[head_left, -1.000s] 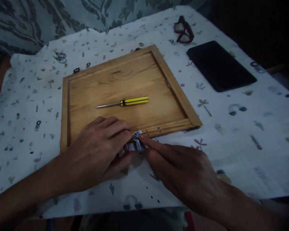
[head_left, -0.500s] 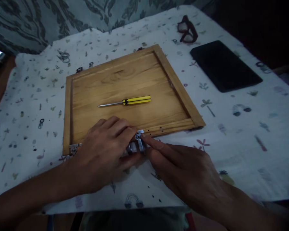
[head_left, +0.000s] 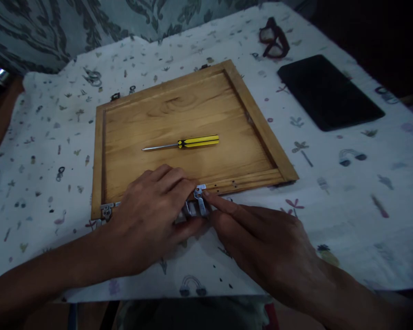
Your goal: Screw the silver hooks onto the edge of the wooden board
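A wooden framed panel [head_left: 179, 110] lies on the table, its near edge towards me. At that edge, a silver metal latch [head_left: 200, 195] is gripped between my left hand [head_left: 154, 215] and my right hand [head_left: 261, 243]. My left fingers curl over the panel's edge, with the thumb below the latch. My right index fingertip presses at the latch's right side, the other fingers folded beneath. A second metal latch [head_left: 106, 211] sits at the panel's near left corner, partly hidden by my left hand. On the panel rests a screwdriver [head_left: 192, 142] with a yellow and black handle.
A black tablet-like slab [head_left: 330, 94] lies to the right of the panel, with dark red eyeglasses [head_left: 274, 39] behind it. A patterned white cloth [head_left: 48, 174] covers the table. Patterned fabric [head_left: 106, 27] hangs at the back.
The view has shifted slightly, so the panel and screwdriver appear a little further right and up. Both hands stay at the same latch, with hardly any movement.
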`<state>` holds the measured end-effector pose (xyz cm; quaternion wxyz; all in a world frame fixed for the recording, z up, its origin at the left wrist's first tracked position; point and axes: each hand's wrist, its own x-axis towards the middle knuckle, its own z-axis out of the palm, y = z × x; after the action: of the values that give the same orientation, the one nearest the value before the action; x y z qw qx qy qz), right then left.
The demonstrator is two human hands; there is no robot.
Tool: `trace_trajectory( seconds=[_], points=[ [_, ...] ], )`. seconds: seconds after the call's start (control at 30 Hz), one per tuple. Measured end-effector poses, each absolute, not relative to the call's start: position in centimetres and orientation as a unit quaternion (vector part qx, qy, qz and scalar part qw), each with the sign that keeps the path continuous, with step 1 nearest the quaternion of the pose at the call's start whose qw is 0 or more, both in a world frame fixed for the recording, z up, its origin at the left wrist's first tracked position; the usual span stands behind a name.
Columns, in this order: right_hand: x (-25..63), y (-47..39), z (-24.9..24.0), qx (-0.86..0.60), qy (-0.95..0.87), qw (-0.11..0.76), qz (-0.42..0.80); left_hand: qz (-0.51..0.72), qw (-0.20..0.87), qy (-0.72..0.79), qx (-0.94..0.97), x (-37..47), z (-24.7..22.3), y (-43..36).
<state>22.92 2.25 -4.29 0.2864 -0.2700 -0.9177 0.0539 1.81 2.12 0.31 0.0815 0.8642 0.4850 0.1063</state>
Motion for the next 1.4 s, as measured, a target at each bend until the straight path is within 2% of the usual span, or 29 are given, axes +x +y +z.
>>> trace_trajectory(
  seconds=[0.27, 1.4],
  points=[
    [22.69, 2.16, -4.25, -0.282, -0.908, 0.300, 0.075, 0.125, 0.119, 0.490, 0.854, 1.76, 0.04, 2.10],
    [22.77, 2.02, -4.72, -0.294, -0.901, 0.302, 0.100, 0.135, 0.128, 0.500, 0.846, 1.75, -0.14, 1.77]
  ],
)
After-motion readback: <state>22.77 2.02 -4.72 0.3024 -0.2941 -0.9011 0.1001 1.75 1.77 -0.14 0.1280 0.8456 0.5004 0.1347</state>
